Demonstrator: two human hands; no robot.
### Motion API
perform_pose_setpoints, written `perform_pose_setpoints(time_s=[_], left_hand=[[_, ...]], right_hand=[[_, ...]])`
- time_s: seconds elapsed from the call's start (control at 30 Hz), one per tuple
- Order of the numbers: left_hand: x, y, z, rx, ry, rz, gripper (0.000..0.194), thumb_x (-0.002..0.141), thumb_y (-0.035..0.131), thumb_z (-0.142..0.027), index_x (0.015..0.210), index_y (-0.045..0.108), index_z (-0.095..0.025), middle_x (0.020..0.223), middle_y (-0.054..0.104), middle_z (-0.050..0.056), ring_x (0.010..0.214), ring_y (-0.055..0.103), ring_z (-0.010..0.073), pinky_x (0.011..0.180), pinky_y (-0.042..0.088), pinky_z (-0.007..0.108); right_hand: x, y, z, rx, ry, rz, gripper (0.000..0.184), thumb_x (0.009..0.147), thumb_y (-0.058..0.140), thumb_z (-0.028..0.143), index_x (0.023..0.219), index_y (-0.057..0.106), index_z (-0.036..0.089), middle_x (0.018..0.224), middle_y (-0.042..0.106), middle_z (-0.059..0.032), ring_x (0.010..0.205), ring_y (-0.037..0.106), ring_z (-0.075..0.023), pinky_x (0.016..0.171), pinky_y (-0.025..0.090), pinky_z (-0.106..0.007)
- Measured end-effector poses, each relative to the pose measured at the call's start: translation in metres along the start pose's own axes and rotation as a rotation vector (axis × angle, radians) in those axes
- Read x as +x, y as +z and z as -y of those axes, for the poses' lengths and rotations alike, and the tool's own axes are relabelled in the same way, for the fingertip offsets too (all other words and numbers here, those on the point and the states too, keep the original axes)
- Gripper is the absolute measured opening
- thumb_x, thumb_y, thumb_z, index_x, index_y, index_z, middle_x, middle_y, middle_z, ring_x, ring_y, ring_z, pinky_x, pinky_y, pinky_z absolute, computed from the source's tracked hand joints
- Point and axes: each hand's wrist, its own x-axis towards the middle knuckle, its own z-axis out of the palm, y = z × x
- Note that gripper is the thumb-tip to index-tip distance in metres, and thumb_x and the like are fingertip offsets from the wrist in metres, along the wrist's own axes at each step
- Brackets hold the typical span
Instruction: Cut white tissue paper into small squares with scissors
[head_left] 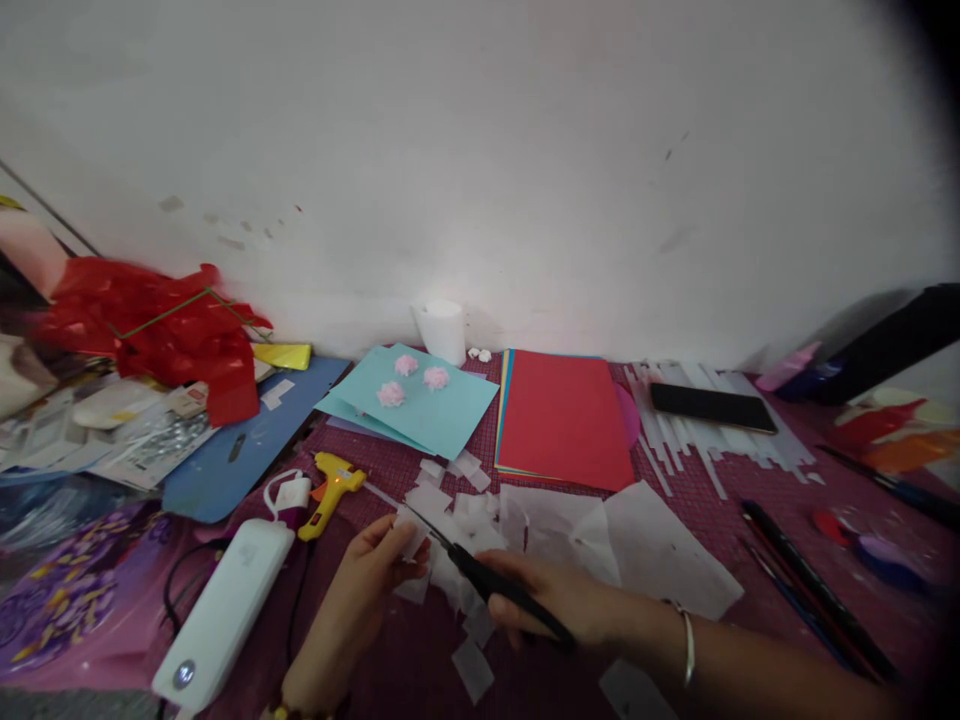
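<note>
My left hand [360,590] pinches a small piece of white tissue paper [414,537] over the dark red mat. My right hand [559,600], with a bangle on the wrist, grips black scissors [480,578] whose blades point left and reach the held paper. Around the hands lie several cut white tissue squares [457,515], and a larger white tissue sheet [645,545] lies to the right.
A yellow glue gun [330,490] and a white power bank [225,610] lie left. Behind are a light blue sheet with pink pompoms [420,400], a red paper stack [562,420], a white roll [441,330], a phone [711,407], white strips, pencils [810,590] and red crumpled paper [180,330].
</note>
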Motion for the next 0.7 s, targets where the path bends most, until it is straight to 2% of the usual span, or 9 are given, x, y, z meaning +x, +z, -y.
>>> perform_pose_setpoints(time_s=[0.13,0.23,0.4,0.47,0.6,0.7], left_hand=[[0.001,0.001,-0.002,-0.017,0.004,0.007,0.029,0.059,0.079,-0.037,0.073,0.068,-0.015,0.064,0.066,0.001,0.057,0.061,0.0136,0.051,0.050,0.023],[0.001,0.002,-0.003,-0.025,-0.001,0.016,0.028,0.058,0.079,-0.035,0.073,0.068,-0.014,0.065,0.066,0.001,0.055,0.060,0.0123,0.050,0.049,0.023],[0.001,0.000,-0.005,0.030,0.017,0.024,0.025,0.060,0.077,-0.035,0.066,0.063,-0.015,0.059,0.062,-0.001,0.053,0.056,0.0114,0.053,0.048,0.023],[0.003,-0.005,-0.009,0.180,0.096,0.018,0.025,0.060,0.075,-0.035,0.072,0.065,-0.016,0.064,0.064,0.000,0.056,0.058,0.0136,0.055,0.047,0.025],[0.003,-0.015,-0.018,0.646,0.435,-0.071,0.041,0.059,0.076,-0.032,0.098,0.070,-0.020,0.096,0.071,0.007,0.087,0.063,0.0232,0.077,0.048,0.032],[-0.006,-0.016,-0.021,0.783,0.515,-0.051,0.035,0.063,0.072,-0.037,0.094,0.071,-0.021,0.099,0.071,0.007,0.094,0.062,0.0252,0.085,0.045,0.033]], right_hand=[[0.003,0.004,-0.006,0.105,0.012,-0.047,0.058,0.081,0.055,0.062,0.116,0.052,0.016,0.070,0.043,0.0043,0.051,0.041,-0.0049,0.045,0.032,-0.017],[0.003,0.004,-0.009,0.183,0.035,-0.040,0.064,0.077,0.057,0.066,0.115,0.051,0.015,0.067,0.043,0.0055,0.048,0.041,-0.0045,0.043,0.030,-0.017],[-0.001,0.002,-0.017,0.411,0.017,0.074,0.064,0.075,0.056,0.069,0.107,0.052,0.014,0.078,0.053,-0.0002,0.059,0.053,-0.0079,0.054,0.040,-0.020],[-0.003,0.001,-0.021,0.514,0.037,0.106,0.070,0.073,0.056,0.072,0.113,0.051,0.014,0.080,0.054,-0.0012,0.060,0.054,-0.0094,0.056,0.043,-0.023],[-0.021,-0.008,-0.014,0.509,0.008,0.115,0.071,0.076,0.053,0.070,0.120,0.052,0.014,0.081,0.055,-0.0031,0.062,0.055,-0.0102,0.058,0.042,-0.024],[-0.058,-0.021,0.001,0.413,-0.070,0.035,0.069,0.079,0.053,0.068,0.122,0.052,0.014,0.086,0.055,-0.0046,0.066,0.054,-0.0111,0.061,0.041,-0.024]])
